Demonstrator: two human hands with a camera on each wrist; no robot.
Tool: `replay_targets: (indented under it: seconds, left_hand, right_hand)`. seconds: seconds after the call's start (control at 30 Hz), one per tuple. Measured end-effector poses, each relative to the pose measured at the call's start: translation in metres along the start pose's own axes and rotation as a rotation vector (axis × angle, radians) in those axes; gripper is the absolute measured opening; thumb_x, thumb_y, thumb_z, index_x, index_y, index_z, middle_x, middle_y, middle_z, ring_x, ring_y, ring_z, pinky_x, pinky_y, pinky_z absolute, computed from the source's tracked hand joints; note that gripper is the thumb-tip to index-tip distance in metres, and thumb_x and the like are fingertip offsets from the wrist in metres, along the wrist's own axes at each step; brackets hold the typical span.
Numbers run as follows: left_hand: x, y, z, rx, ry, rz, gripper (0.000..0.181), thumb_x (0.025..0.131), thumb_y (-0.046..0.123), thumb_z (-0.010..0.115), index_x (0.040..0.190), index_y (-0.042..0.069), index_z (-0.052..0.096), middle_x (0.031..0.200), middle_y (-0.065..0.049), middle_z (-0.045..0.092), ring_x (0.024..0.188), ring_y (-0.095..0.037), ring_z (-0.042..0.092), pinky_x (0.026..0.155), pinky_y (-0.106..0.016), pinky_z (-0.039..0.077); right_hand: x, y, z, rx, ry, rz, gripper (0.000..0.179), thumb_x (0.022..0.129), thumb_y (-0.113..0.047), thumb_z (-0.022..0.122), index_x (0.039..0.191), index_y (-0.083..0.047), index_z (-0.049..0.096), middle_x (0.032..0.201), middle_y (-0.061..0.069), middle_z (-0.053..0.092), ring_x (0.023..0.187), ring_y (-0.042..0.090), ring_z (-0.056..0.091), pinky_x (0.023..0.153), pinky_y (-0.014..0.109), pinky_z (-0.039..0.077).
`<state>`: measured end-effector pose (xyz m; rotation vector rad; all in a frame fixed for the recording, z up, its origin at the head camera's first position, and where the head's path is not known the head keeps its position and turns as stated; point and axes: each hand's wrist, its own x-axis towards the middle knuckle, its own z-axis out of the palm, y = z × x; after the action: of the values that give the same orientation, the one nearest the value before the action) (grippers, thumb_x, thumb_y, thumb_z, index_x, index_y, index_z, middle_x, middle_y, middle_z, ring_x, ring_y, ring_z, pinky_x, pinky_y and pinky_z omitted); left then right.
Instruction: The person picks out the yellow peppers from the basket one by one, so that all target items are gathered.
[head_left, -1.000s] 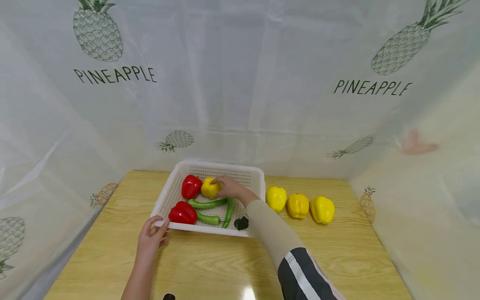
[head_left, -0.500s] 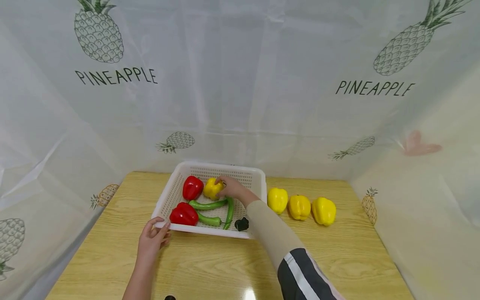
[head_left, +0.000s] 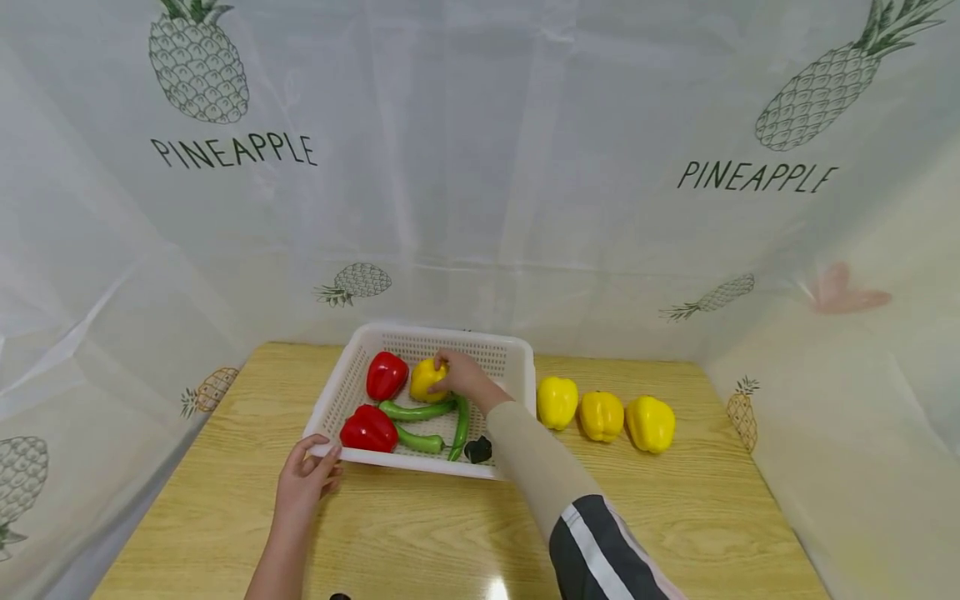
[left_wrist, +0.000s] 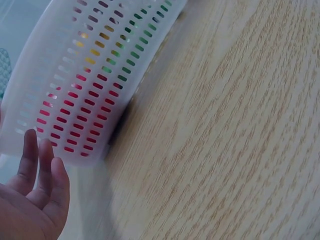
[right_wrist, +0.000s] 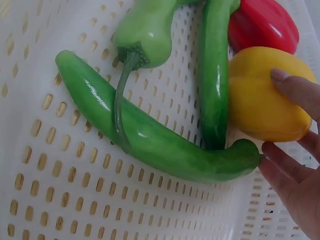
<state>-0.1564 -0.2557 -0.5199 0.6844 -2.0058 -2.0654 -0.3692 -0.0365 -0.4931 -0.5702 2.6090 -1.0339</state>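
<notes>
A white perforated plastic basket [head_left: 420, 468] stands at the back of the table. My left hand [head_left: 303, 473] grips its near left corner, thumb and forefinger at the rim; in the left wrist view the other fingers [left_wrist: 60, 185] extend beside the basket wall. Inside the basket, my right hand [head_left: 467, 377] holds a yellow bell pepper [head_left: 424, 382], thumb on its side in the right wrist view. Left of that pepper lies a red bell pepper [head_left: 387, 376], with another red bell pepper [head_left: 368, 429] in the front left corner. Several long green peppers [right_wrist: 165, 145] lie between them and the front wall.
Right of the basket, three yellow bell peppers [head_left: 601, 416] stand in a row on the wooden table [head_left: 420, 533]. Pineapple-printed sheeting [head_left: 480, 208] hangs behind and at both sides. A small black object [head_left: 477, 450] shows beside the right sleeve.
My right hand has shifted slightly right with the yellow bell pepper, widening the gap to the rear red one. The left hand stays at the basket corner.
</notes>
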Motion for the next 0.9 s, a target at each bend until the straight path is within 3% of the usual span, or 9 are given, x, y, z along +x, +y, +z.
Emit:
replay_targets:
  seconds: [0.37, 0.7, 0.9]
  left_hand:
    - [0.002, -0.001, 0.000, 0.012, -0.002, 0.006, 0.036, 0.094, 0.021, 0.068, 0.120, 0.008, 0.047, 0.078, 0.007, 0.066, 0.072, -0.014, 0.065, 0.065, -0.028, 0.056]
    - [0.000, 0.000, 0.002, 0.019, -0.001, -0.008, 0.034, 0.094, 0.020, 0.067, 0.120, 0.009, 0.047, 0.078, 0.003, 0.066, 0.072, -0.013, 0.064, 0.066, -0.027, 0.055]
    - [0.000, 0.001, 0.002, 0.004, 0.004, 0.000, 0.036, 0.094, 0.020, 0.068, 0.120, 0.008, 0.047, 0.079, 0.003, 0.066, 0.072, -0.014, 0.064, 0.065, -0.027, 0.055]
  right_hand:
    - [0.001, 0.005, -0.002, -0.001, -0.003, -0.004, 0.039, 0.077, -0.011, 0.084, 0.097, -0.012, 0.050, 0.094, 0.004, 0.055, 0.085, 0.020, 0.050, 0.071, 0.028, 0.046]
    - [-0.001, 0.012, -0.007, -0.155, -0.009, -0.071, 0.041, 0.074, -0.016, 0.086, 0.098, -0.016, 0.053, 0.096, -0.001, 0.058, 0.085, 0.017, 0.053, 0.074, 0.029, 0.047]
    - [-0.004, 0.011, -0.016, -0.153, 0.012, -0.089, 0.040, 0.075, -0.020, 0.085, 0.101, -0.015, 0.055, 0.100, -0.001, 0.059, 0.086, 0.017, 0.054, 0.075, 0.030, 0.047]
